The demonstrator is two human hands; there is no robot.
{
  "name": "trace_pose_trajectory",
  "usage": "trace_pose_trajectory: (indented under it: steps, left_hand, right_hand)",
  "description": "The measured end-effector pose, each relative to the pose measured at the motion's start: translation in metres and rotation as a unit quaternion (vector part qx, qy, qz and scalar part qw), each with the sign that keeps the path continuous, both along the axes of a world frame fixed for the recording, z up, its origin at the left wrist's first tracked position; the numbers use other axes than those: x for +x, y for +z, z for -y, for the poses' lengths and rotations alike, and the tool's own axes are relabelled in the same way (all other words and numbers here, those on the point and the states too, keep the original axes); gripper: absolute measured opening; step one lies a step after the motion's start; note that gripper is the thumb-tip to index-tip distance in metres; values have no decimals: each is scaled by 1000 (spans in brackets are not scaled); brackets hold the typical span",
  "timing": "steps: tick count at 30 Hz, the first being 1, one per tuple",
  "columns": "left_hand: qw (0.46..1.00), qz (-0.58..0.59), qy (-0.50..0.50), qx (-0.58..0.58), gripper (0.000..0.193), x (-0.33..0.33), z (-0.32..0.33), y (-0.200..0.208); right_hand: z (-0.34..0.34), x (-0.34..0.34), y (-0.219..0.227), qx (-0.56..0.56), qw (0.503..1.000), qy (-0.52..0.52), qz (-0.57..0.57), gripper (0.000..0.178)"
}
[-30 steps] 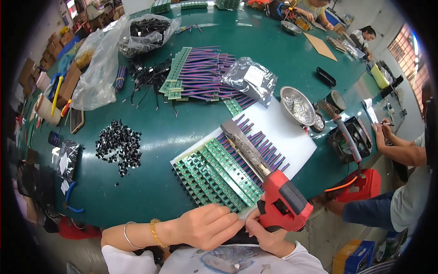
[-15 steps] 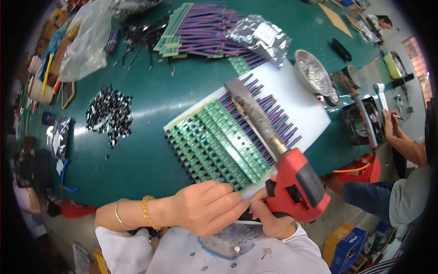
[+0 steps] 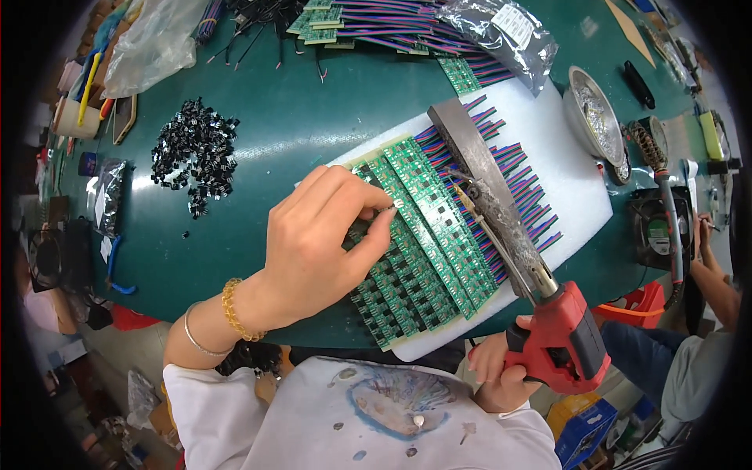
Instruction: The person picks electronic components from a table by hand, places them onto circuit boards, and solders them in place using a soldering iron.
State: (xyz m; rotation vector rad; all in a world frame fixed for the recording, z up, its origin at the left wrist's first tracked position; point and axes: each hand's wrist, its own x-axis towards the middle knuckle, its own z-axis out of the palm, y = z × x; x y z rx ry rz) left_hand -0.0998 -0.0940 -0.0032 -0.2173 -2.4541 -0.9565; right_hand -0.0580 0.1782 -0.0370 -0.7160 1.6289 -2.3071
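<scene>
My left hand hovers over the left part of the green circuit boards, thumb and forefinger pinched together near a board's surface. What lies between those fingertips, if anything, is too small to make out. My right hand grips a red and black soldering gun by its handle at the table's front edge. Its thin tip points up and left toward the boards. A grey metal bar rests across the purple wires beside the boards. Small black components sit in rows on the boards, partly covered by my left hand.
A white foam sheet lies under the boards. Loose black components form a pile at left. A metal bowl, a soldering iron and a fan stand at right. A silvery bag covers wired boards behind. Another person's arm is at far right.
My left hand has moved up from beside the soldering gun to over the boards. The gun has shifted down and right in view, and the whole scene has shifted as well.
</scene>
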Motion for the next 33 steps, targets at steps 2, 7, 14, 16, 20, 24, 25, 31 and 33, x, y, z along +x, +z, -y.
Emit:
trace_pose_trajectory:
  steps: [2, 7, 14, 16, 20, 24, 25, 31, 33]
  left_hand:
    - [1000, 6, -1, -4, 16, -1, -1, -1]
    - [1000, -1, -5, -23, 17, -2, 0, -3]
    - [999, -4, -3, -39, 17, -1, 0, -3]
    - [999, -6, -5, -40, 18, -1, -1, -1]
    - [999, 31, -2, -40, 17, 1, -1, 3]
    - [998, 37, 0, -45, 17, 0, -1, 5]
    - [998, 38, 0, -44, 17, 0, -2, 5]
    - [998, 46, 4, -49, 18, 1, -2, 4]
    - [998, 46, 2, -51, 18, 2, -1, 4]
  right_hand:
    - [8, 10, 16, 46, 982, -139, 122, 75]
    - [3, 8, 15, 41, 985, -96, 135, 76]
    - [-7, 11, 9, 21, 984, -68, 162, 75]
    - [-9, 12, 9, 19, 983, -64, 172, 75]
    - [-10, 12, 6, 12, 980, -50, 190, 75]
    - [-13, 14, 6, 10, 978, -43, 203, 74]
    - [-14, 15, 6, 7, 977, -44, 211, 72]
    - [-31, 7, -9, 0, 982, 79, 172, 65]
    - [-31, 8, -7, 17, 979, 66, 192, 63]
